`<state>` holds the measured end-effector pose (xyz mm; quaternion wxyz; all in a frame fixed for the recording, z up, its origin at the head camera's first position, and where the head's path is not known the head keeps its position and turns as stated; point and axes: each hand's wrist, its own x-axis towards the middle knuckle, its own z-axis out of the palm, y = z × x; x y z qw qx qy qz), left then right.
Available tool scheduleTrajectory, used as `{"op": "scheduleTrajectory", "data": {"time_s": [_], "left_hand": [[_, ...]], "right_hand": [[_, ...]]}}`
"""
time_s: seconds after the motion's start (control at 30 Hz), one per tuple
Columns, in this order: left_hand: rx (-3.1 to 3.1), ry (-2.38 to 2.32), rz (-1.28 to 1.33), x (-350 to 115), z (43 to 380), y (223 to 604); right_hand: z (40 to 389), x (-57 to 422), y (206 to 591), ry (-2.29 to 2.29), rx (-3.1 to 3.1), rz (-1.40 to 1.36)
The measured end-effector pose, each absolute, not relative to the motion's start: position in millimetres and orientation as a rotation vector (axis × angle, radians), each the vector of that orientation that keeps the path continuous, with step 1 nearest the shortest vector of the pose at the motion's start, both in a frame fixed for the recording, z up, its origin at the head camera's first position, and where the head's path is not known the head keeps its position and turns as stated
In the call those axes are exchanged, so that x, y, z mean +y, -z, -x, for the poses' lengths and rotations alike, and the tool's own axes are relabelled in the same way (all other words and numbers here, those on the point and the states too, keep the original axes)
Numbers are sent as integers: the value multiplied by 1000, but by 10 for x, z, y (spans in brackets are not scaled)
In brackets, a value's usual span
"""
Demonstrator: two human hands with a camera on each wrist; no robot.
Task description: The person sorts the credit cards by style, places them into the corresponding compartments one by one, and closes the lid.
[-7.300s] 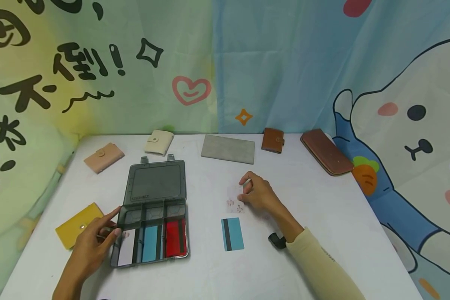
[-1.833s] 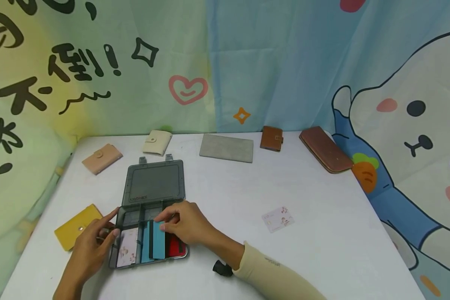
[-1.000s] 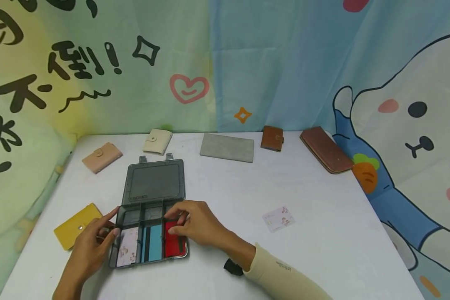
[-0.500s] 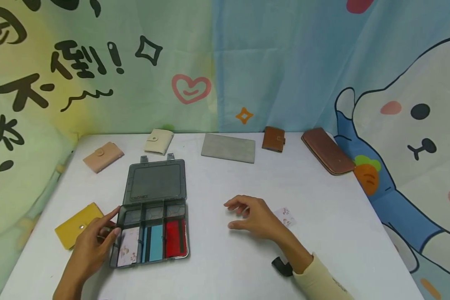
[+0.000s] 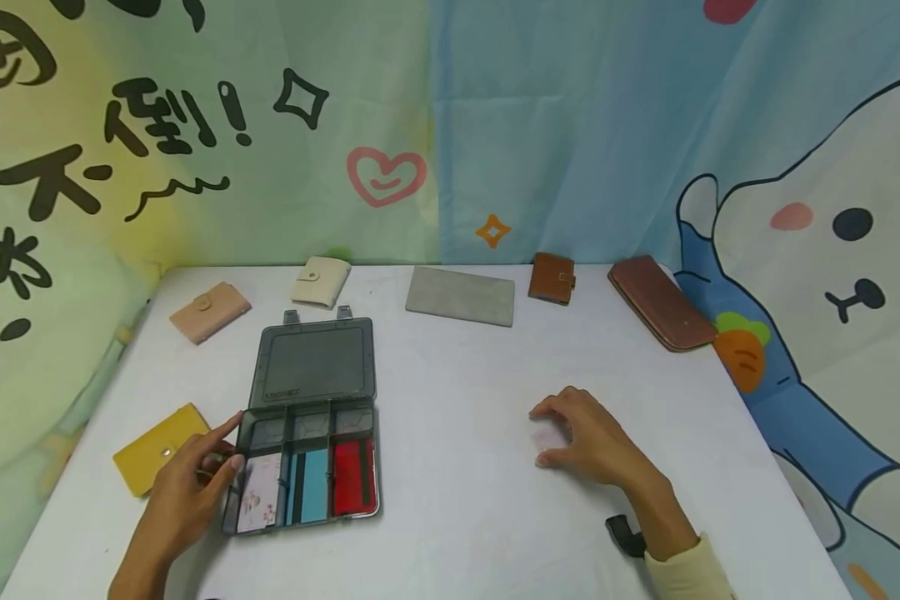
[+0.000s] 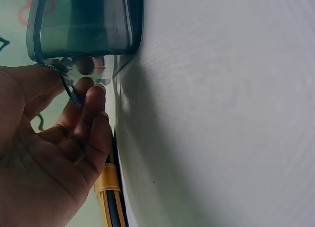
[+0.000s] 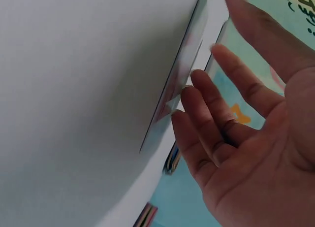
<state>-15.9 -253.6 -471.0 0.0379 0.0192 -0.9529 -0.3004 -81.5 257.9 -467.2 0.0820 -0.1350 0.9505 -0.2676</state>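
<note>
My left hand (image 5: 183, 487) grips the left side of an open, dark translucent plastic box (image 5: 315, 362), thumb and index finger at its edge. In the left wrist view its fingertips are under a clear tab of the box (image 6: 88, 35). The box's front compartments hold a white flowered card (image 5: 258, 493), blue cards (image 5: 313, 486) with black stripes showing, and a red card (image 5: 351, 479). To the right, my right hand (image 5: 592, 446) hovers over another flowered card (image 5: 549, 437), thumb and fingers spread apart. This card (image 7: 182, 72) lies flat near the fingertips in the right wrist view, mostly hidden in the head view.
A yellow wallet (image 5: 157, 450) lies left of the box. Along the back are a pink wallet (image 5: 208, 312), a cream wallet (image 5: 321, 282), a grey flat wallet (image 5: 461, 296), a small brown wallet (image 5: 551, 277) and a long brown wallet (image 5: 663, 304). A printed curtain hangs behind.
One flowered card and the blue card went from the table into the box. My right hand then released the blue card and moved right over the other flowered card. My left hand stayed on the box.
</note>
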Motion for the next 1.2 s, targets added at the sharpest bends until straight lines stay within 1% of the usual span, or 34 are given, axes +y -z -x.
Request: {"op": "scheduleTrajectory", "data": {"time_s": [0.2, 0.5, 0.67, 0.83, 0.97, 1.1, 1.2], "left_hand": [[-2916, 933, -47, -2526, 170, 4691], [-2919, 940, -50, -2529, 173, 4681], [-2930, 940, -54, -2529, 174, 4682], [-2919, 956, -35, -2531, 176, 4684], [-2933, 968, -48, -2535, 172, 4685], [-2945, 963, -56, -2540, 165, 4687], [-2947, 954, -58, -2541, 161, 4691]], "right_hand": [[822, 2652, 4672, 668, 2884, 376], [874, 2608, 4705, 738, 2872, 331], [888, 2546, 4683, 733, 2884, 256], [885, 2539, 4623, 630, 2872, 187], [892, 2525, 4606, 637, 2817, 206], [912, 2463, 4629, 808, 2723, 266], [925, 2376, 4654, 976, 2632, 383]]}}
